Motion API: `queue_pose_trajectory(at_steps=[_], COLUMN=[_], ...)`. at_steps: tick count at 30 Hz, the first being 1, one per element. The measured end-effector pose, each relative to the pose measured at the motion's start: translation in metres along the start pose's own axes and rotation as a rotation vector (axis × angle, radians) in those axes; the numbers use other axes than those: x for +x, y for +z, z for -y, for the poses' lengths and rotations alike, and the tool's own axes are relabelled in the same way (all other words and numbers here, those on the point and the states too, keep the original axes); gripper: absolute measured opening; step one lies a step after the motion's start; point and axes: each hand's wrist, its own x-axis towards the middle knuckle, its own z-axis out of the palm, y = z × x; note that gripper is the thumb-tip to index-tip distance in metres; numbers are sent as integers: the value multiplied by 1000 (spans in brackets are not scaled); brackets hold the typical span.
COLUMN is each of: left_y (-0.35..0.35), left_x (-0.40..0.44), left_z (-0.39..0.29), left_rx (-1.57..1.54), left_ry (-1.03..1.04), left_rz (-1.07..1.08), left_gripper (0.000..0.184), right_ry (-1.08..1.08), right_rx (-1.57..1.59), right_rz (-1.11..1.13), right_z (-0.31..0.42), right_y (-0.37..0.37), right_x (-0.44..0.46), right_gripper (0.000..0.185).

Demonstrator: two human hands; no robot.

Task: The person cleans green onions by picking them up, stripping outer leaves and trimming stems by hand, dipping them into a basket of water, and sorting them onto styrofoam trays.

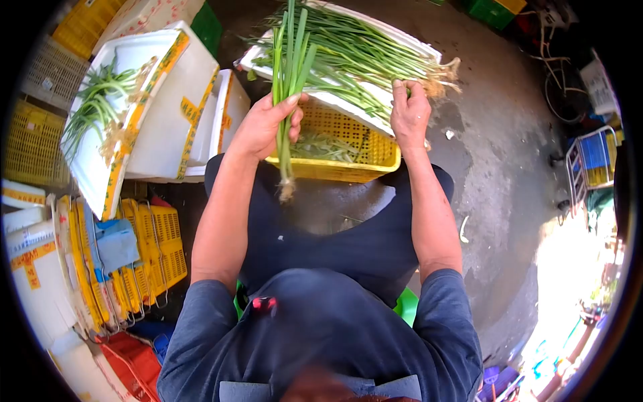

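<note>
My left hand [273, 126] is closed around a small bunch of scallions [289, 63], held upright with leaves up and roots hanging below the fist. To the right, my right hand [410, 114] has its fingers pinched together beside the root end of a large scallion pile [362, 57]; what lies between the fingertips is too small to make out. That pile rests on a white foam tray [358, 110], its pale roots sticking out over the right end. Under the tray's near edge stands a yellow plastic basket [362, 173], with loose leaf scraps [321, 147] inside.
At left, another foam piece [124, 57] carries a few scallions [100, 100] and leans by white foam boxes [161, 134]. Yellow crates [157, 244] are stacked lower left. A wheeled cart [593, 161] stands on the wet floor [499, 201] at right.
</note>
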Motion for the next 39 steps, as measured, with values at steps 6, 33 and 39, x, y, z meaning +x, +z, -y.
queue_pose_trajectory(at_steps=[6, 33, 39], left_y=[-15, -227, -236], left_x=[6, -166, -243], left_z=[-21, -275, -188], left_rx=[-366, 156, 640], left_ry=[119, 546, 379], left_rz=[-134, -934, -976], left_gripper=[11, 77, 62], right_ry=[-355, -780, -949], right_rx=[-566, 612, -25], right_rz=[617, 674, 759], right_z=[-59, 378, 369], right_y=[79, 293, 364], right_x=[-63, -52, -75], right_gripper=[49, 17, 23])
